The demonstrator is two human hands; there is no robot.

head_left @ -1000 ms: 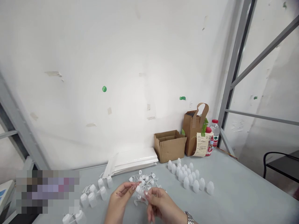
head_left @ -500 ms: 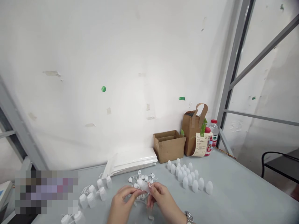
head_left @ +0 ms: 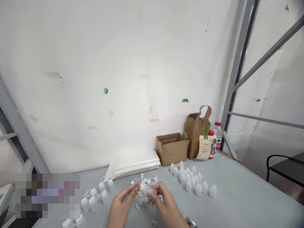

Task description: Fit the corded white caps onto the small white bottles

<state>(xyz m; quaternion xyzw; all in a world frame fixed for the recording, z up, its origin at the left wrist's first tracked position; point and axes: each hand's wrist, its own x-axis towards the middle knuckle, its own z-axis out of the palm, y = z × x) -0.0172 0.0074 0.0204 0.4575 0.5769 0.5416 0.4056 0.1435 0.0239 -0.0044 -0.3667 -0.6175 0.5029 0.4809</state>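
Note:
A small frosted plastic bottle (head_left: 150,190) lies tilted between my two hands, its white cap end pointing left. My left hand (head_left: 123,202) pinches it at the white cap (head_left: 142,187), thumb and fingertips together. Around the bottle's body, the thumb and fingers of my right hand (head_left: 166,202) are closed. Beneath and behind the hands lies a loose heap of white caps with straps (head_left: 144,200), partly hidden by my fingers. One loose white piece (head_left: 154,222) rests near the front edge of the view.
Several frosted bottles without caps (head_left: 198,190) stand to the right. Several capped bottles (head_left: 92,204) stand to the left. Along the wall are white flat packages (head_left: 133,163), an open cardboard box (head_left: 173,152), a paper bag (head_left: 192,136) and a water bottle (head_left: 218,134).
The bottle has turned to lie more level, showing more of its body. My right hand has shifted its fingers along the body, and my left fingertips have risen to the cap.

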